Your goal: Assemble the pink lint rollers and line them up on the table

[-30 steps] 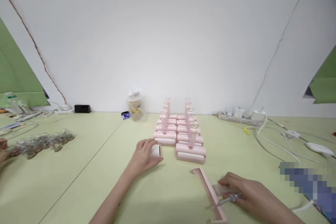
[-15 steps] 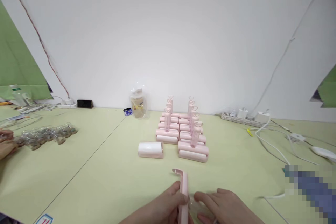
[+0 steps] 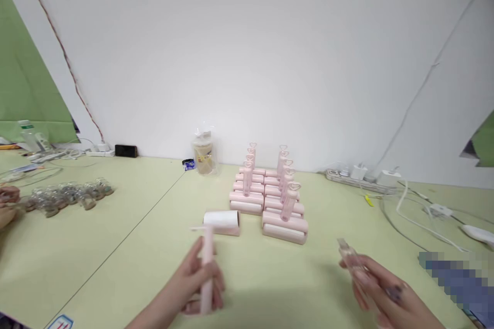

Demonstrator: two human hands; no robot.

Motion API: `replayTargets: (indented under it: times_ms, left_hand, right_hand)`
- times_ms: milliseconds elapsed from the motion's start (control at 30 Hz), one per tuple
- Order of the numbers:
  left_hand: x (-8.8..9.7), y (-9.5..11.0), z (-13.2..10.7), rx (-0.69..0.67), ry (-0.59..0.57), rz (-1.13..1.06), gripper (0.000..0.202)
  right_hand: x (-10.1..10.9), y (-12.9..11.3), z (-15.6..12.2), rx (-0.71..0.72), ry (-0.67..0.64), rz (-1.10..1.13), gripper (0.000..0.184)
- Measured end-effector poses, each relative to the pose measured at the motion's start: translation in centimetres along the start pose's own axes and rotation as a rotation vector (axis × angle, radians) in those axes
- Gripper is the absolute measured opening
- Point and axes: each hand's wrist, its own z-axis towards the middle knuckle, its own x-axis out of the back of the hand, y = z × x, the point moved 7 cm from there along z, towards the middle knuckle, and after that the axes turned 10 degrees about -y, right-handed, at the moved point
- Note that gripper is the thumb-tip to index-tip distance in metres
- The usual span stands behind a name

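Note:
My left hand (image 3: pixel 200 282) is closed round a long pink handle (image 3: pixel 207 267), which it holds nearly upright at the lower middle. My right hand (image 3: pixel 386 293) grips a small clear plastic piece (image 3: pixel 349 257) at the lower right. Beyond the left hand a white roll with a pink rim (image 3: pixel 222 222) lies on its side on the table. Behind it stand two rows of assembled pink rollers (image 3: pixel 270 195) with heart-topped handles.
A pale green table (image 3: pixel 135 247) runs to a white wall. Small glass jars (image 3: pixel 69 195) lie at the left, beside another person's hand (image 3: pixel 5 205). A wrapped jar (image 3: pixel 204 153), a power strip (image 3: pixel 358 172) and white cables (image 3: pixel 409 211) sit at the back and right.
The two hands, close together on the pink handle half a second ago, have parted: the left carried the handle left and up, the right drew off to the right with the clear piece.

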Motion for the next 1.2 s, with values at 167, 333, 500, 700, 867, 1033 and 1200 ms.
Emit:
replayTargets:
  times_ms: [167, 333, 500, 700, 867, 1033, 1200]
  left_hand:
    - [-6.4, 2.7, 5.7, -0.114, -0.086, 0.873, 0.053]
    - [-11.4, 3.2, 10.6, -0.354, -0.167, 1.287, 0.029]
    - [-11.7, 4.6, 10.7, -0.507, -0.081, 1.23, 0.034]
    - [-13.0, 1.8, 8.5, 0.051, -0.519, 0.079, 0.072]
    - [-15.5, -0.2, 6.4, 0.265, -0.841, -0.323, 0.057]
    - [-12.3, 0.0, 8.1, 0.009, -0.424, -0.243, 0.037]
    - [-11.6, 0.8, 8.4, -0.145, -0.274, 0.027, 0.03]
  right_hand:
    - [-1.5, -1.8, 3.9, -0.021, -0.06, 0.189, 0.052]
    - [-1.5, -1.8, 3.8, 0.03, -0.09, 0.296, 0.047]
    - [-1.7, -0.7, 2.2, 0.134, -0.073, 0.26, 0.041]
    - [-5.2, -4.9, 0.6, 0.406, -0.211, -0.275, 0.023]
    - [-5.9, -6.5, 0.0, 0.42, -0.29, -0.236, 0.019]
    - [-3.8, -3.4, 0.7, 0.048, -0.245, 0.022, 0.039]
    - [-5.5, -2.9, 0.4, -0.176, -0.41, 0.14, 0.046]
